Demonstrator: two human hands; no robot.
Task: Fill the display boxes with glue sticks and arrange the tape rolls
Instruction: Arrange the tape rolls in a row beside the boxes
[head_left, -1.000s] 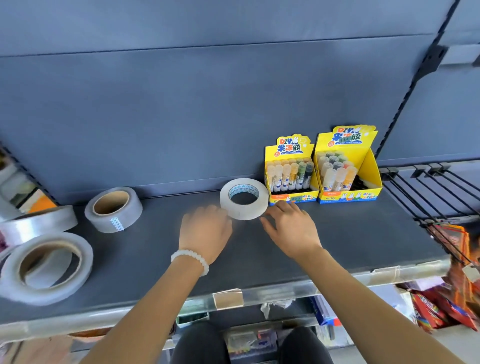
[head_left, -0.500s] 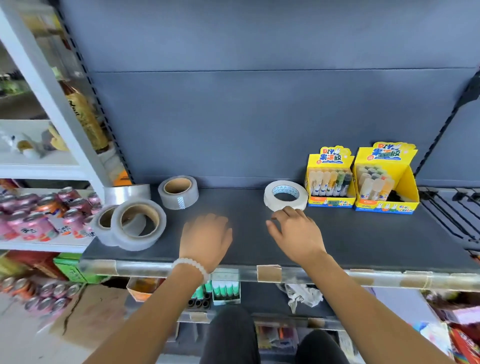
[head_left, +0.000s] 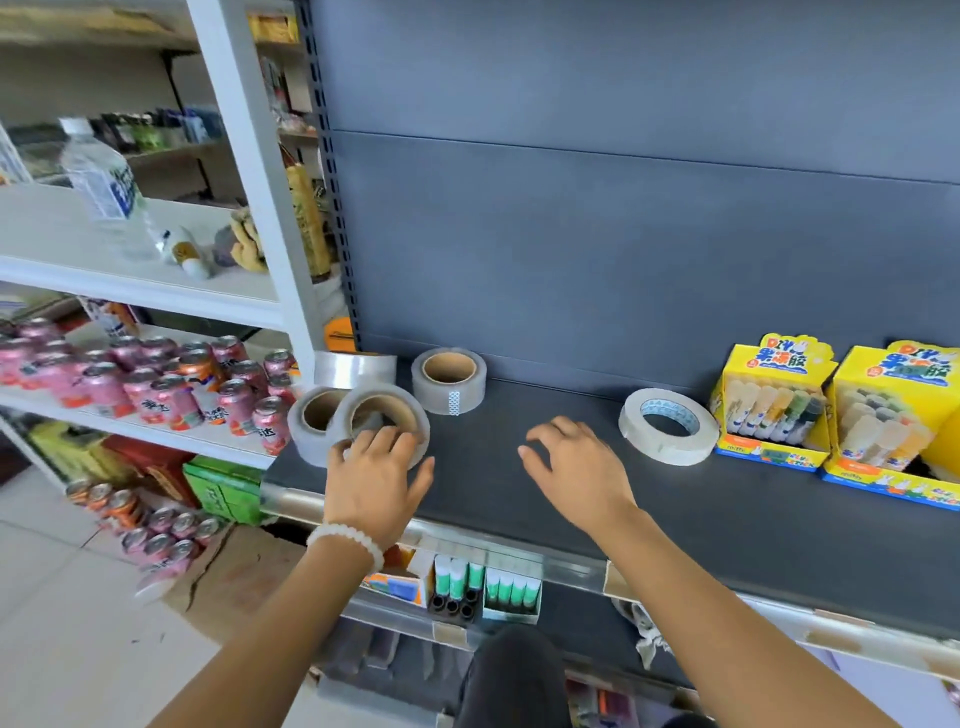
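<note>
Two yellow display boxes (head_left: 774, 400) (head_left: 893, 415) holding glue sticks stand at the right of the dark shelf (head_left: 727, 509). A white tape roll (head_left: 667, 426) lies flat just left of them. At the shelf's left end sit several clear tape rolls: one upright (head_left: 449, 380), one at the back (head_left: 355, 369), and two leaning at the front (head_left: 382, 410) (head_left: 310, 421). My left hand (head_left: 376, 478) reaches the front leaning roll, fingers touching its lower rim. My right hand (head_left: 576, 473) hovers over the bare shelf, fingers loosely spread, holding nothing.
A white rack (head_left: 244, 156) to the left carries pink drink cans (head_left: 156, 384) and a water bottle (head_left: 106, 197). Below the shelf's front edge stands a small box of green-capped glue sticks (head_left: 488, 582). More cans lie on the floor at left.
The view has swung left. My left hand has moved left to the leaning clear roll; my right hand has drawn away from the white roll.
</note>
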